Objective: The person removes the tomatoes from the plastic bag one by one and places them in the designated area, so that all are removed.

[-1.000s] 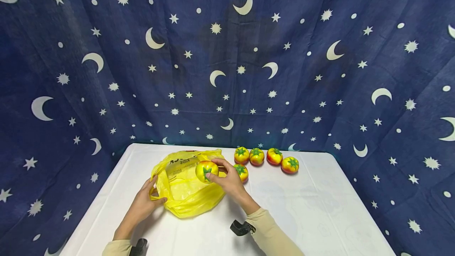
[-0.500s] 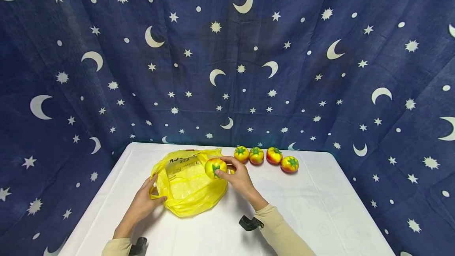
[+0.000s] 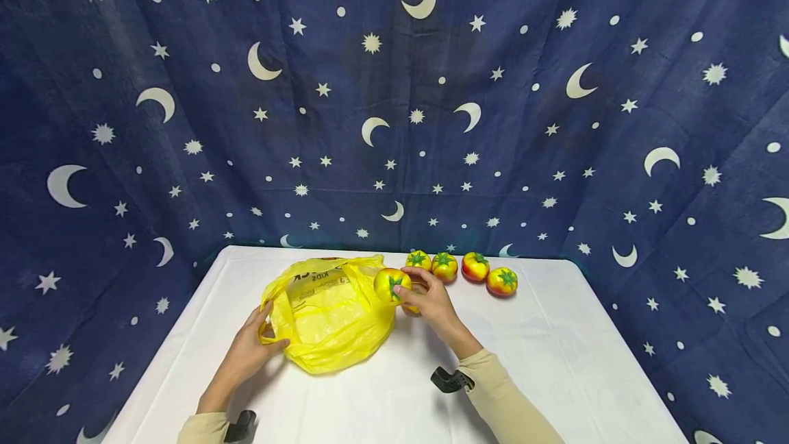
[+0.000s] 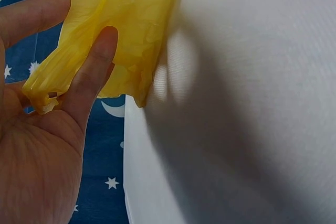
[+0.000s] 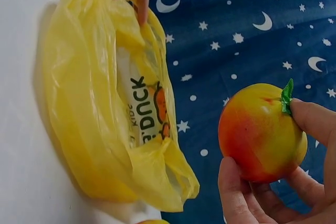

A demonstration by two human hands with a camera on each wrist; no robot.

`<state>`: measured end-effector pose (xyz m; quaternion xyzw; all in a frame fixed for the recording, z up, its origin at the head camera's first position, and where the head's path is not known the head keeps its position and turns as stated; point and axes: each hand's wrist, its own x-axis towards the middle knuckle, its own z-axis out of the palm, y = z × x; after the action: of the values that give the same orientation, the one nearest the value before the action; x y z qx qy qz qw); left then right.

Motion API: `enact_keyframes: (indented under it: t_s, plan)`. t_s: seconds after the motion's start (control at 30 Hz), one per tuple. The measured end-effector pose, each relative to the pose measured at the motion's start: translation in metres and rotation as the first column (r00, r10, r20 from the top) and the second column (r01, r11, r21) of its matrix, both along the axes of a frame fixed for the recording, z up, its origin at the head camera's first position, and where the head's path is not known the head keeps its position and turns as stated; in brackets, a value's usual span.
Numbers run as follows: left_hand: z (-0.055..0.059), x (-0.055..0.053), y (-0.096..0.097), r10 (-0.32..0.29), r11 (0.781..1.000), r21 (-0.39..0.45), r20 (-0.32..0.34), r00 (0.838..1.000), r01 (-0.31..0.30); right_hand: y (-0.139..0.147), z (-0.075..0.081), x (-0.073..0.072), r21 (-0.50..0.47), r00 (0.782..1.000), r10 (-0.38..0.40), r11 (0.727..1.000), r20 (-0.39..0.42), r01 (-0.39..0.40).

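A yellow-and-red toy tomato [image 3: 385,286] with a green leafy top is held between the thumb and fingers of my right hand [image 3: 434,303]. It is raised beside the right rim of a yellow plastic bag [image 3: 335,344]. The right wrist view shows the toy tomato [image 5: 260,135] from the side, apart from the bag [image 5: 84,93]. My left hand [image 3: 246,349] grips the bag's left edge. In the left wrist view, the bag's gathered plastic [image 4: 131,30] lies between thumb and fingers. The bag's mouth gapes, with dark printing inside.
Another toy tomato [image 3: 411,310] is mostly hidden beneath my right hand. Several more toy tomatoes [image 3: 475,267] stand along the back of the white-covered table [image 3: 555,362]. A dark blue curtain [image 3: 518,136] with moons and stars hangs behind.
My right hand has moved right with the toy tomato, from over the bag's mouth to its right rim. The left hand keeps its grip on the bag.
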<state>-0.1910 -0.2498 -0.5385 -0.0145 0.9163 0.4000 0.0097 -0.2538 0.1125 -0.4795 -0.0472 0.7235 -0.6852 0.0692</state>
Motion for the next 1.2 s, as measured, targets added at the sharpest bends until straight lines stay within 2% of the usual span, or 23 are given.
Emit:
enact_keyframes:
  t_s: [0.23, 0.43, 0.8, 1.1, 1.2]
  plan:
    - [-0.001, 0.000, -0.004, -0.015, 1.000, -0.004, -0.031, 0.999, 0.015, 0.010, -0.003, -0.004, 0.056, 0.999, -0.054, 0.997, -0.005, 0.055]
    - [-0.002, -0.001, -0.005, -0.018, 1.000, -0.010, -0.043, 0.999, 0.017, 0.020, -0.007, -0.008, 0.065, 0.996, -0.093, 0.994, 0.014, 0.092]
    - [-0.003, -0.002, -0.006, -0.018, 1.000, 0.006, -0.012, 1.000, 0.018, 0.037, -0.011, -0.010, 0.050, 0.987, -0.156, 0.987, 0.024, 0.155]
    - [-0.004, -0.002, -0.006, -0.019, 1.000, -0.005, -0.024, 1.000, 0.019, 0.051, -0.019, -0.011, 0.027, 0.984, -0.172, 0.985, 0.038, 0.171]
    - [-0.002, -0.002, -0.006, -0.018, 1.000, -0.002, -0.025, 1.000, 0.018, 0.055, -0.016, -0.011, 0.030, 0.983, -0.178, 0.984, 0.044, 0.177]
